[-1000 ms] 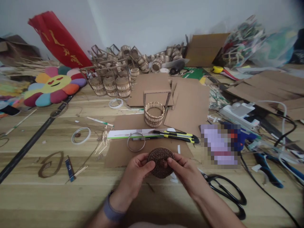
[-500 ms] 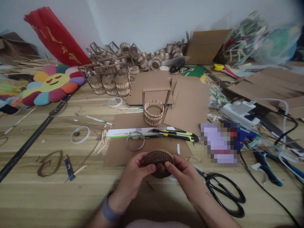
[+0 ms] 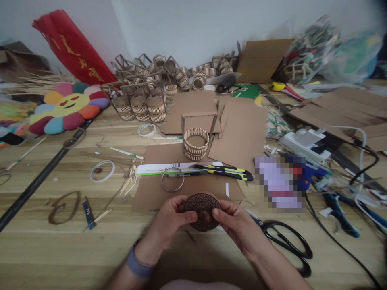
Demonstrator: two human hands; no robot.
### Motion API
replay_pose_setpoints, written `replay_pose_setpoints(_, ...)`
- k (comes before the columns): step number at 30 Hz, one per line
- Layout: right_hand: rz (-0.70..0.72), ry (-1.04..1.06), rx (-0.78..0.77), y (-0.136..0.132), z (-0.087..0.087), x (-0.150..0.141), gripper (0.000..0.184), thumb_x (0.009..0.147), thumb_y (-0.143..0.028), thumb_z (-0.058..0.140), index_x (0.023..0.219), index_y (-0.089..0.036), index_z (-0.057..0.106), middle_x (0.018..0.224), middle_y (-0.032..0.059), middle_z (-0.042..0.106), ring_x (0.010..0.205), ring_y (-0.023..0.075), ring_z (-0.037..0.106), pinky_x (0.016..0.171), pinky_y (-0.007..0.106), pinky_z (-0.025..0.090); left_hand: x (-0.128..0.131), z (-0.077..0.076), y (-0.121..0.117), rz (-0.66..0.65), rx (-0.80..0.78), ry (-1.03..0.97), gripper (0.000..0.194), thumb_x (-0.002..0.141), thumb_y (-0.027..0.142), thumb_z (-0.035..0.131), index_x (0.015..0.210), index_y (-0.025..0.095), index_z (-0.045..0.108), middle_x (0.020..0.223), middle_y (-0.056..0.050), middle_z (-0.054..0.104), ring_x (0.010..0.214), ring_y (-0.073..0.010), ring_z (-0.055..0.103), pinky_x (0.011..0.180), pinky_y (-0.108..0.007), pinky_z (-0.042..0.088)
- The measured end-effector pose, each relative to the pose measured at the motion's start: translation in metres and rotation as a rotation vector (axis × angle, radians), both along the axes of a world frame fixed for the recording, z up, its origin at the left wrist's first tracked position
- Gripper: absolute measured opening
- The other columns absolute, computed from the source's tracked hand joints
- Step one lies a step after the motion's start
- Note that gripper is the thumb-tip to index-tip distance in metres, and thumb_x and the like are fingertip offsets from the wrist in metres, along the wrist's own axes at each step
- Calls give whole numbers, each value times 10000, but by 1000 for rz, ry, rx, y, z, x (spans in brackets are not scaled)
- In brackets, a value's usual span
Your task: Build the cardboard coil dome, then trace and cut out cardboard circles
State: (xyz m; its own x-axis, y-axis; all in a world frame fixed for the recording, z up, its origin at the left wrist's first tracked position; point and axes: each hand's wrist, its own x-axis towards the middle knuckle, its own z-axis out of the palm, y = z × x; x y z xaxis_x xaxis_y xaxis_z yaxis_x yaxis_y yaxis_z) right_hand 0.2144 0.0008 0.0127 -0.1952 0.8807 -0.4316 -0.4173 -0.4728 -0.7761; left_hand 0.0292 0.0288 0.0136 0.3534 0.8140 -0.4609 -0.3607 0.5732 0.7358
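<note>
Between my two hands is a round brown lid of coiled corrugated cardboard, with a small knob at its centre. My left hand grips its left edge, thumb on top. Its right edge is pinched by my right hand, the thumb near the knob. Beyond the lid stands a small basket of short sticks with a tall square cardboard handle. A metal ring lies on the cardboard sheet, near a white ruler-like strip and a yellow-black utility knife.
Large black scissors lie to the right of my right forearm, near blue-handled pliers and a black cable. Rolls of white tape and loose sticks are on the left. Several finished baskets crowd the back by the wall.
The lid has tilted slightly and its knob shows more. My thumbs have moved a little apart from the knob; both hands still hold the lid.
</note>
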Motion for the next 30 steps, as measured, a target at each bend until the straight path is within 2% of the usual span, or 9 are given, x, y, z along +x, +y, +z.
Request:
replay_pose_setpoints(5,-18,-126,77,1,4,3,445,673,-592,821,810,-171,768,775,47,739,732,181,594,745,311,449,0,1,-1,-84,75,47,508,454,412,973,850,152,790,817,-38,773,733,-164,672,719,-249,510)
replay_pose_setpoints(10,-14,-62,36,1,9,1,432,672,-576,828,704,-156,728,672,29,702,650,153,565,654,267,434,-1,2,-4,-157,165,80,557,598,588,862,869,107,792,759,-70,738,730,-179,638,710,-258,478)
replay_pose_setpoints(16,-21,2,-7,0,10,-3,406,662,-545,846,715,-161,726,695,33,705,672,164,568,691,283,443,-1,3,-3,-157,118,53,509,579,552,886,839,123,799,757,-61,737,690,-156,618,689,-247,472)
replay_pose_setpoints(21,-136,-1,-7,0,9,-2,407,645,-548,856,736,-170,734,712,37,714,693,182,586,690,301,445,3,5,-2,-134,130,70,504,530,488,927,868,138,798,809,-67,767,774,-200,670,763,-285,508)
replay_pose_setpoints(26,-45,-61,50,-1,8,0,405,662,-544,848,759,-158,773,705,31,727,668,160,572,701,293,436,1,6,-3,-149,128,53,431,557,464,918,817,140,802,755,-63,770,723,-197,673,751,-295,508)
replay_pose_setpoints(30,-2,68,40,-2,8,-1,360,693,-499,842,831,-169,800,774,59,763,737,181,621,763,308,451,-3,6,-2,-163,89,41,455,521,459,934,803,127,803,730,-62,763,688,-180,655,727,-279,492)
